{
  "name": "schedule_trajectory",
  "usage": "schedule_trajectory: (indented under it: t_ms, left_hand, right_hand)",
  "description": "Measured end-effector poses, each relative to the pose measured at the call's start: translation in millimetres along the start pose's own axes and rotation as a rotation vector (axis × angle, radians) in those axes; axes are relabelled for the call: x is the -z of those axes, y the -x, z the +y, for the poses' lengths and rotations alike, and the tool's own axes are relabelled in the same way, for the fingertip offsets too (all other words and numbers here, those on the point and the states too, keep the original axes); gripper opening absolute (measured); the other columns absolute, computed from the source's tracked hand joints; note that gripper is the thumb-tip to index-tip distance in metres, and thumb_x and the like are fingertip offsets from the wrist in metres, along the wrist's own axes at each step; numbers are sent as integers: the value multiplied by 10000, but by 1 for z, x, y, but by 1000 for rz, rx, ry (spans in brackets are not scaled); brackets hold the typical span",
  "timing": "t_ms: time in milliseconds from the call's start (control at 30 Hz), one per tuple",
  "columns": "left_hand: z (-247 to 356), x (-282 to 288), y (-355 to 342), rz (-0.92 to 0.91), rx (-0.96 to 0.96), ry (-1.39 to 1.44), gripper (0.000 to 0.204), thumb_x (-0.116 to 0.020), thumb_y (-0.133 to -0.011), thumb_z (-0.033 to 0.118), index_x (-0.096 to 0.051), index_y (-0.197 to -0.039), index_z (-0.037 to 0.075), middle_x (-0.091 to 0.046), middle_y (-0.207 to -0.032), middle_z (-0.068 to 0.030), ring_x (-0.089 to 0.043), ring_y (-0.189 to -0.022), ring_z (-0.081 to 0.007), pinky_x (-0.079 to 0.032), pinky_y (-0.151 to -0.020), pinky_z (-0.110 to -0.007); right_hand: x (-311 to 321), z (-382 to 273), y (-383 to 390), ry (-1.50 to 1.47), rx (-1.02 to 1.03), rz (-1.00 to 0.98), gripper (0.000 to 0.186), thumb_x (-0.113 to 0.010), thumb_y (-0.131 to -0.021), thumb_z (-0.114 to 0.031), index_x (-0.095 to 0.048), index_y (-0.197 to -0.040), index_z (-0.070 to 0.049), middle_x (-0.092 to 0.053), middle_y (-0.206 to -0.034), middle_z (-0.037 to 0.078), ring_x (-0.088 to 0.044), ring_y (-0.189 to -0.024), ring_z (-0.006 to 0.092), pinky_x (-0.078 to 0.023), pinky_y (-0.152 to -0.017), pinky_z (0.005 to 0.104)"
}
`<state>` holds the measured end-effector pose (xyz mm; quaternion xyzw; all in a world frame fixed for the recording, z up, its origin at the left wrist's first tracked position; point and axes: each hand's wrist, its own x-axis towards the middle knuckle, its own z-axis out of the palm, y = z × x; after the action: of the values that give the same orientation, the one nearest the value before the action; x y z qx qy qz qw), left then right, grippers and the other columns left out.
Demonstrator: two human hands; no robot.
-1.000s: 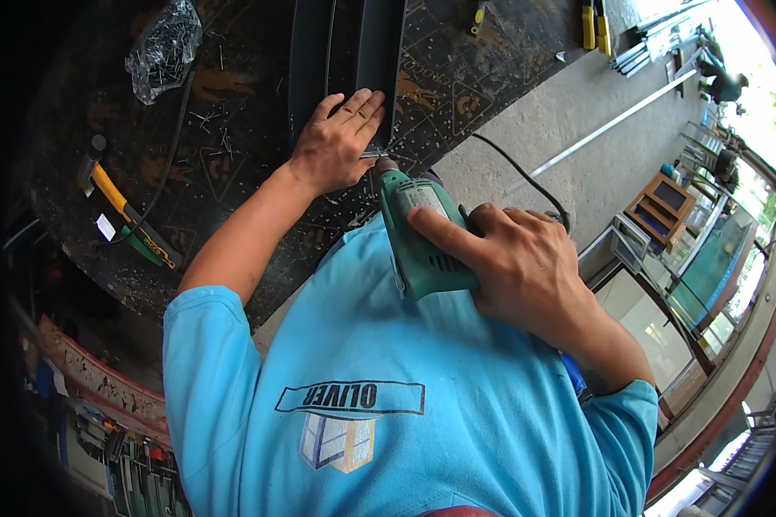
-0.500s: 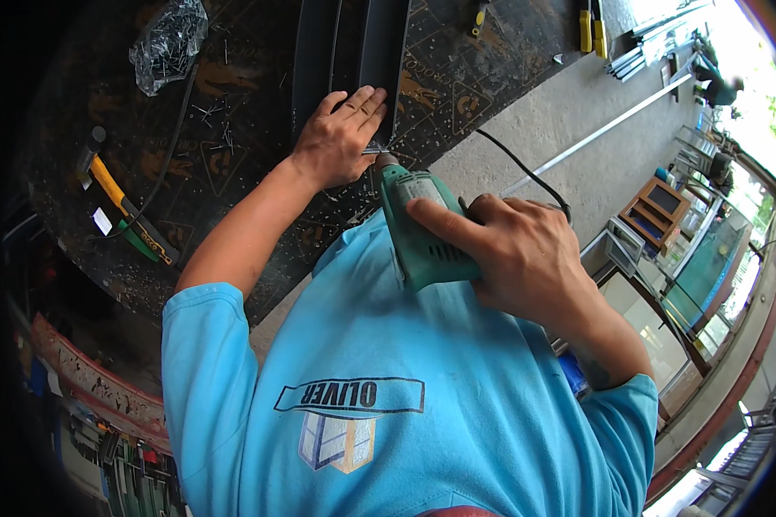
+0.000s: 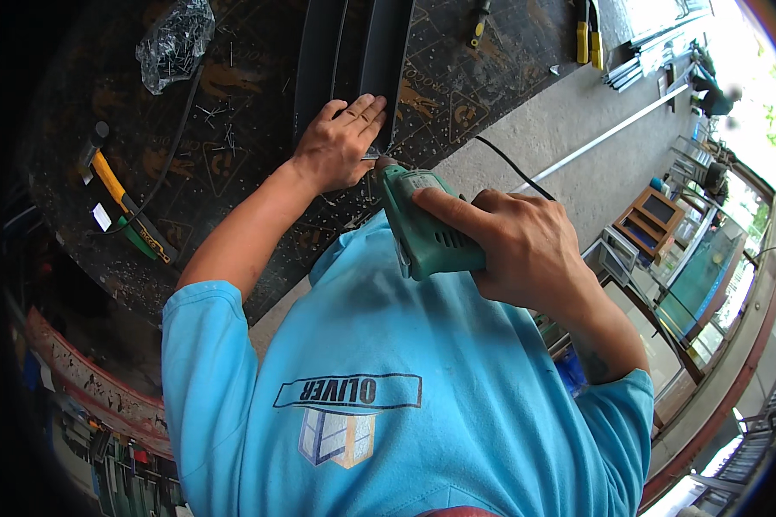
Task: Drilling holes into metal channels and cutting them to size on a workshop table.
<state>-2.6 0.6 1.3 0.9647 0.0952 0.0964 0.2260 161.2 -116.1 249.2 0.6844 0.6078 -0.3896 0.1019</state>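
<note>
My right hand [image 3: 526,246] grips a green power drill [image 3: 427,215], its nose directed up and left at the near end of a pair of dark grey profile bars [image 3: 381,60]. The bars run away from me across the black worktable [image 3: 259,129]. On their near end lies my left hand [image 3: 336,146], its fingers stretched out flat over the right-hand bar. A thin bright bit shows just beyond the drill's nose, beside the heel of my left hand. Where its tip meets the bar is hidden.
Left on the table are a clear bag of screws [image 3: 175,47], loose screws [image 3: 228,138] and a yellow-handled hammer [image 3: 112,181]. A screwdriver [image 3: 478,26] and yellow-handled pliers [image 3: 590,43] lie at the far right. The drill's black cord [image 3: 513,164] hangs past the table edge.
The drill and my right hand have shifted very slightly, the drill's rear tipping up a little. My left hand stays on the bars. The whole view has moved slightly.
</note>
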Motion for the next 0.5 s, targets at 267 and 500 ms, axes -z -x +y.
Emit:
schedule_trajectory:
  t_ms: [267, 500]
  left_hand:
    - [-2, -2, 0, -3, -9, -9, 583, -694, -804, 413, -644, -1212, 0, -573, -1367, -148, -511, -1304, -234, -338, -1032, -371]
    - [-3, -4, 3, -23, 6, -19, 611, -742, -752, 381, -635, -1234, 20, -558, -1391, -128, -494, -1321, -219, -345, -1027, -358]
  right_hand:
    - [-2, -3, -1, -107, -102, 21, 878, -708, -543, -81, -521, -1378, -274, -647, -810, 72, -658, -728, 277, -506, -625, 406]
    - [1, -4, -3, -28, 0, 20, 825, -696, -640, -87, -482, -1409, -294, -619, -750, 105, -656, -659, 294, -495, -583, 421]
